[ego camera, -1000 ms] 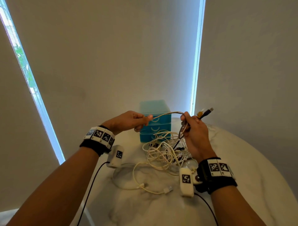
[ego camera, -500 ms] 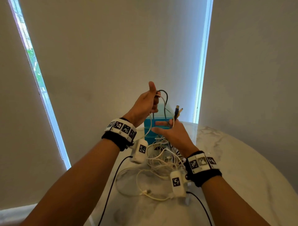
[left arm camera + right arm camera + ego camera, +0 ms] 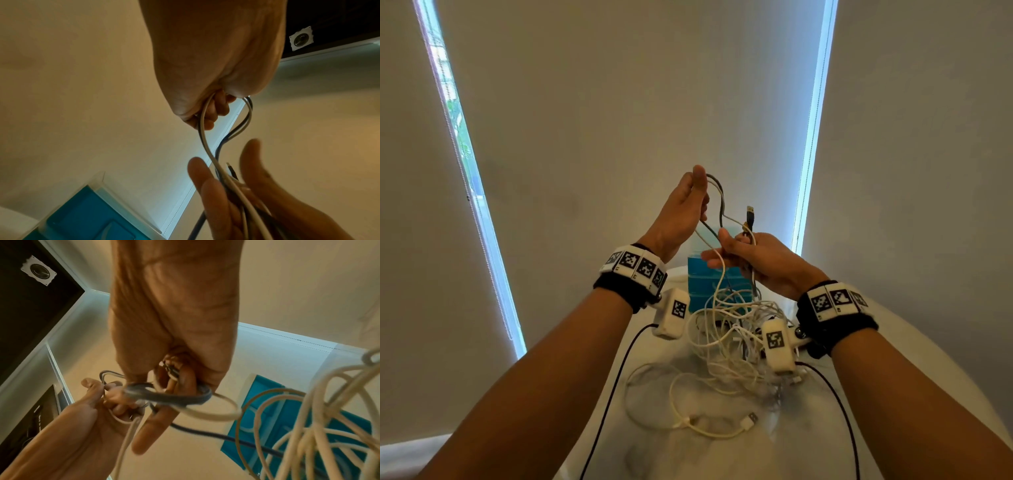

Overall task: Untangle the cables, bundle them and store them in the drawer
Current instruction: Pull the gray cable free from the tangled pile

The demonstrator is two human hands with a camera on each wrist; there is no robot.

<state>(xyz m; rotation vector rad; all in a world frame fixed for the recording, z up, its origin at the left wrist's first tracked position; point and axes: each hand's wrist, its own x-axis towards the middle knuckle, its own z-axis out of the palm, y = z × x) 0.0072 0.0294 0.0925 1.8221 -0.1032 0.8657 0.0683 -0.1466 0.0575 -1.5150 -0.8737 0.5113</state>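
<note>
Our left hand (image 3: 681, 212) pinches a dark cable (image 3: 719, 202) loop; our right hand (image 3: 760, 260) grips its gathered strands above the desk (image 3: 893, 359).

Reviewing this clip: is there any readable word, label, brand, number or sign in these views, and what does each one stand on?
No readable text in any view.
Wristbands: black-and-white square marker patterns only, no letters or digits.
Wrist camera housings: one square marker pattern each, no words.
Blue drawer unit: no label visible.
USB plug and cables: no legible marking.
</note>
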